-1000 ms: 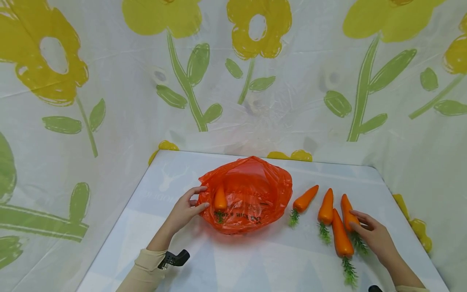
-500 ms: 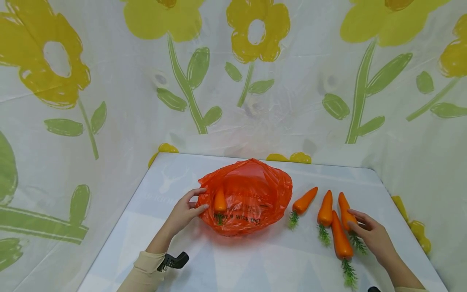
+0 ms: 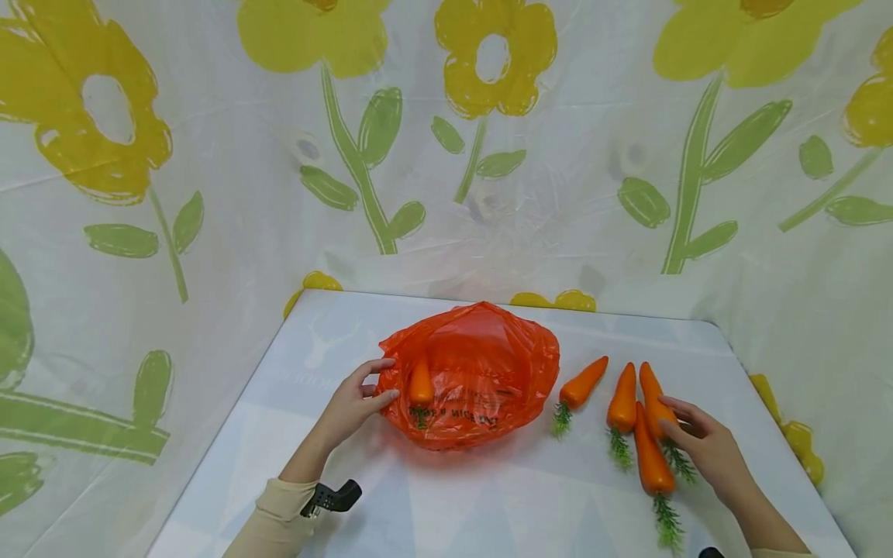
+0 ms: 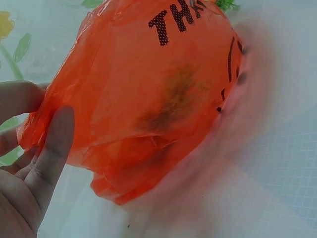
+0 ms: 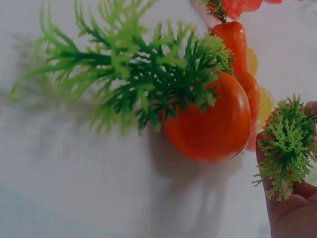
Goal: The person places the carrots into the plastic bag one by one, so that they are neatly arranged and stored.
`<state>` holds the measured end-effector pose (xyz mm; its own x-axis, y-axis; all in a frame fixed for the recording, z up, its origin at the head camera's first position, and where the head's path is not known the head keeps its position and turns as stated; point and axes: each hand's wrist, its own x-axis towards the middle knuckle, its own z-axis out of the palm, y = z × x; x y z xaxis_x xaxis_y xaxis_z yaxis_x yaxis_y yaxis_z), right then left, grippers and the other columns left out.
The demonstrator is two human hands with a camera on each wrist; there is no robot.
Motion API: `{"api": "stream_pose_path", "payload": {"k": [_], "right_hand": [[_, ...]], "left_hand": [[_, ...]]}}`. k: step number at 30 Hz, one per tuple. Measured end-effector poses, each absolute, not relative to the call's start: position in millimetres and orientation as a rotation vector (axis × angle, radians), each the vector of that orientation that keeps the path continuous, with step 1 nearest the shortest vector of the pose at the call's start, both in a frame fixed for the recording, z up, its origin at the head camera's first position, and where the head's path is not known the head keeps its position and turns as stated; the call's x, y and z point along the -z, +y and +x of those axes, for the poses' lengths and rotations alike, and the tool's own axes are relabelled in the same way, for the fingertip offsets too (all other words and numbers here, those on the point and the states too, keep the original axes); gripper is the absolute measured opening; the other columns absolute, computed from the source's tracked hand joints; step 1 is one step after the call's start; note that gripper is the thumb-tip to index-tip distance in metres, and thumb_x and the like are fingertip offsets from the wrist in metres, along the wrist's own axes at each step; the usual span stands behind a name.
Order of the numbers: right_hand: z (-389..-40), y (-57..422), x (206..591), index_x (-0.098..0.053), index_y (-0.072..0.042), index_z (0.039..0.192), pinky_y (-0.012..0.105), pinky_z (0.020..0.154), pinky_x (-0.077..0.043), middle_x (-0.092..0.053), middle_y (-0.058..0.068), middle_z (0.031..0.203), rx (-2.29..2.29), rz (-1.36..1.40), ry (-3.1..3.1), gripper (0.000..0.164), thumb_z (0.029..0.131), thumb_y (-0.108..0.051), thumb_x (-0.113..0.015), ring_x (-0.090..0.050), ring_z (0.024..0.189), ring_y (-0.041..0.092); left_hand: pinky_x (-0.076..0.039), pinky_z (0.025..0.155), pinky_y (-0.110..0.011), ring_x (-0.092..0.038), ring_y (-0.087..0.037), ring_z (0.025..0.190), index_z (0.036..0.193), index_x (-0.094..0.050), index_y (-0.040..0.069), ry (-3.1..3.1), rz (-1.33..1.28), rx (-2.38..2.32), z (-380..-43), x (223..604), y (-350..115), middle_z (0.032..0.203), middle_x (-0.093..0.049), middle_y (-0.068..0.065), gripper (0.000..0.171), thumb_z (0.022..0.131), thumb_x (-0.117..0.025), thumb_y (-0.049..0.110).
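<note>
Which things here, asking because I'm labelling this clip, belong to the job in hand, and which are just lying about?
Likely in the job:
red-orange plastic bag, pinched by the left hand
gripped carrot, in the right hand
bagged carrot
three loose carrots, probably, being alike

Probably just surroundings:
flower-printed sheet behind
white-and-blue tabletop
black device worn at the left wrist

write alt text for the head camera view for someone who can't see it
A person's left hand holds the edge of a red-orange plastic bag with one carrot inside, while the right hand grips another carrot beside three others on a pale table. Behind is a white cloth printed with yellow flowers.
</note>
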<state>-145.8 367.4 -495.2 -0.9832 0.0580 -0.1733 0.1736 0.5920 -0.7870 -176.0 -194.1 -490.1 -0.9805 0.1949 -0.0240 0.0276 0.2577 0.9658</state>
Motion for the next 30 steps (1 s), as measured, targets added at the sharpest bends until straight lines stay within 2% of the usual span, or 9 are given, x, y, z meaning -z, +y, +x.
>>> {"api": "stream_pose_path", "payload": {"k": [4, 10, 14, 17, 24, 30], "right_hand": [[-146, 363, 494, -0.044, -0.004, 0.152, 0.015, 0.079, -0.054, -0.043, 0.028, 0.151, 1.353, 0.185, 2.685, 0.073, 0.099, -0.053, -0.059, -0.053, 0.104, -0.002], [-144, 358, 492, -0.045, -0.004, 0.151, 0.015, 0.080, -0.054, -0.043, 0.026, 0.152, 1.381, 0.158, 2.680, 0.071, 0.100, -0.051, -0.060, -0.048, 0.097, -0.015], [-144, 355, 492, -0.047, -0.005, 0.150, 0.015, 0.080, -0.054, -0.051, 0.011, 0.146, 1.414, 0.123, 2.679, 0.067, 0.101, -0.047, -0.061, -0.049, 0.098, -0.017], [-144, 352, 490, -0.048, -0.006, 0.150, 0.016, 0.080, -0.054, -0.051, 0.002, 0.144, 1.424, 0.105, 2.684, 0.064, 0.101, -0.045, -0.061, -0.050, 0.099, -0.017], [-144, 343, 486, -0.048, -0.005, 0.150, 0.017, 0.081, -0.054, -0.046, 0.016, 0.149, 1.436, 0.095, 2.674, 0.064, 0.101, -0.045, -0.061, -0.050, 0.100, -0.015], [-143, 335, 483, -0.049, -0.007, 0.149, 0.018, 0.080, -0.055, -0.047, 0.019, 0.149, 1.423, 0.098, 2.670, 0.064, 0.101, -0.046, -0.062, -0.050, 0.099, -0.013]], "left_hand": [[-0.061, 0.080, -0.034, -0.067, -0.030, 0.103, 0.146, -0.050, 0.012, 2.376, 0.209, -1.822, -176, 490, -194, 0.148, -0.045, -0.017, 0.057, 0.095, -0.074, 0.019], [-0.061, 0.080, -0.034, -0.067, -0.029, 0.102, 0.146, -0.050, 0.012, 2.391, 0.196, -1.808, -176, 491, -193, 0.149, -0.045, -0.017, 0.057, 0.095, -0.074, 0.020], [-0.061, 0.080, -0.034, -0.067, -0.029, 0.103, 0.147, -0.049, 0.011, 2.383, 0.205, -1.818, -176, 491, -193, 0.148, -0.045, -0.018, 0.057, 0.095, -0.073, 0.019], [-0.061, 0.080, -0.034, -0.067, -0.029, 0.103, 0.147, -0.049, 0.011, 2.383, 0.209, -1.820, -176, 492, -193, 0.148, -0.045, -0.018, 0.057, 0.096, -0.073, 0.018], [-0.061, 0.080, -0.034, -0.067, -0.029, 0.102, 0.145, -0.051, 0.013, 2.391, 0.199, -1.809, -176, 494, -194, 0.147, -0.046, -0.017, 0.057, 0.094, -0.075, 0.021], [-0.061, 0.080, -0.034, -0.068, -0.029, 0.102, 0.145, -0.052, 0.014, 2.395, 0.189, -1.801, -178, 495, -194, 0.147, -0.046, -0.016, 0.056, 0.095, -0.075, 0.021]]}}
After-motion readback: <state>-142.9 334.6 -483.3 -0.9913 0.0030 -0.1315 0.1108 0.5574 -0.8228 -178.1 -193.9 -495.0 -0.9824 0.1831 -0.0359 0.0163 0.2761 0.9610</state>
